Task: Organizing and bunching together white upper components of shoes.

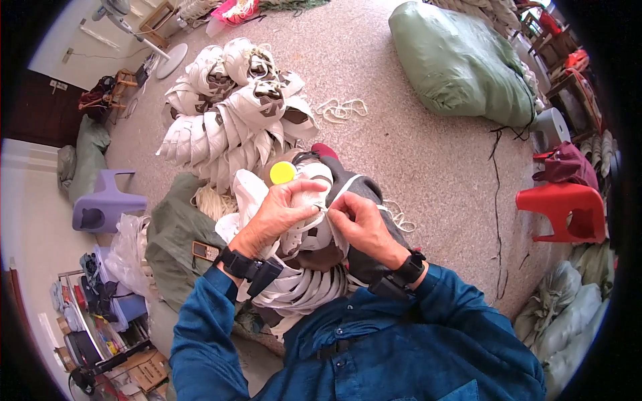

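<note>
A white lace [325, 210] is being worked between the two hands, over a pale shoe upper [321, 235] that is being supported in the lap. By the left hand [284, 210], the upper is being framed from one side, forefinger and thumb being curved apart; whether the lace is being gripped there cannot be told. By the right hand [361, 226], the lace is apparently being pinched, forefinger and thumb being drawn close together and the other fingers being folded under.

The upper is being marked by smooth white panels and dark brown patches. Below it, more uppers [304, 292] are being nested in curved, overlapping ribs. Beside the right hand, soft grey cloth [364, 194] is being creased; beyond the left fingertips, a flat, round yellow disc [283, 172] is being displayed. Farther off, scaly rows of stacked uppers [200, 139] are being borne by the speckled floor [428, 160], near loosely coiled laces [342, 110].
</note>
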The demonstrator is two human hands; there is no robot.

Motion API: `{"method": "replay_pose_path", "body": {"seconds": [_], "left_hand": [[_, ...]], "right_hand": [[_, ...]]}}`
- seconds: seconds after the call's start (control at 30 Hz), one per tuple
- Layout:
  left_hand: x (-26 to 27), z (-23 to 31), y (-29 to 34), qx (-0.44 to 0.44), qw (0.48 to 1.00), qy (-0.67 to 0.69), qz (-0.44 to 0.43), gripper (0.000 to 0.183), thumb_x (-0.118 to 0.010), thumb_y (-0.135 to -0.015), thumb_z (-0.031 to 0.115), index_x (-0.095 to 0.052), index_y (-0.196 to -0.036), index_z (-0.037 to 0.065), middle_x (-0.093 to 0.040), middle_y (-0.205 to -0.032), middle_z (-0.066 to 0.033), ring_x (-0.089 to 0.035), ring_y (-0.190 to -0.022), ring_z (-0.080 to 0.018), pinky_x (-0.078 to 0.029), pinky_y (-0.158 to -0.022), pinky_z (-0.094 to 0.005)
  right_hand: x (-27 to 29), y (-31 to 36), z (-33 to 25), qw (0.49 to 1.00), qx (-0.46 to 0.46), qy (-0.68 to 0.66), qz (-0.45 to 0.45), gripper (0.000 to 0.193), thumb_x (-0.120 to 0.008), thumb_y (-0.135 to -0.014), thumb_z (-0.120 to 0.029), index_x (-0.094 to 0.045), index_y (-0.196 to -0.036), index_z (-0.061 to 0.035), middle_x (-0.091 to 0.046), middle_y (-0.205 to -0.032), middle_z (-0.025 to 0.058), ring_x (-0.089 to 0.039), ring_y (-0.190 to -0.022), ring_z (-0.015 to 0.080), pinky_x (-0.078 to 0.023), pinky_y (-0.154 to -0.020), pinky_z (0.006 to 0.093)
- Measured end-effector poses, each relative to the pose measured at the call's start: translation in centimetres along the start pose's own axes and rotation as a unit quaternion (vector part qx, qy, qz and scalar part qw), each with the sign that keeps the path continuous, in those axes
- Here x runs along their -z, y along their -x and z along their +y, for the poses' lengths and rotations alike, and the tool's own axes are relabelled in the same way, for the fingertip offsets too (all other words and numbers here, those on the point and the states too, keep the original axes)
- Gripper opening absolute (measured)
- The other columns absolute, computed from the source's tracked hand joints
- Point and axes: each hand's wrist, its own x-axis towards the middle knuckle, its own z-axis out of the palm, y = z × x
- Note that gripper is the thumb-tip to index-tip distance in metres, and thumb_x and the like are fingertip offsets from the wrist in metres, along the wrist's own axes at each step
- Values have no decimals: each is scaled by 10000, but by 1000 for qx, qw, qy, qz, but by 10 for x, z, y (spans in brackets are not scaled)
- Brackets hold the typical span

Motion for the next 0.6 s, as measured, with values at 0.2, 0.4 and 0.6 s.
{"method": "replay_pose_path", "body": {"seconds": [0.2,0.4,0.6], "left_hand": [[-1,1,-1,-5,1000,14,-5,412,-691,-840,20,-634,-1248,24,-633,-1195,-37,-591,-1069,-103,-481,-949,-258],[-2,4,1,-3,1000,20,-24,381,-640,-885,29,-628,-1267,32,-618,-1225,-40,-558,-1126,-108,-448,-994,-264],[-1,0,3,7,1000,-1,11,338,-489,-965,62,-621,-1274,20,-616,-1236,-45,-546,-1142,-119,-421,-1018,-273]], "right_hand": [[-6,0,10,999,-13,-39,13,130,-641,-876,-117,-631,-892,13,-667,-750,127,-643,-676,173,-507,-617,325],[-13,-3,2,998,60,21,24,95,-658,-865,-94,-634,-900,-9,-643,-772,133,-638,-685,262,-506,-627,363],[-11,-2,-3,969,194,147,47,68,-640,-847,-44,-607,-902,-23,-614,-819,157,-624,-745,350,-507,-663,400]]}}
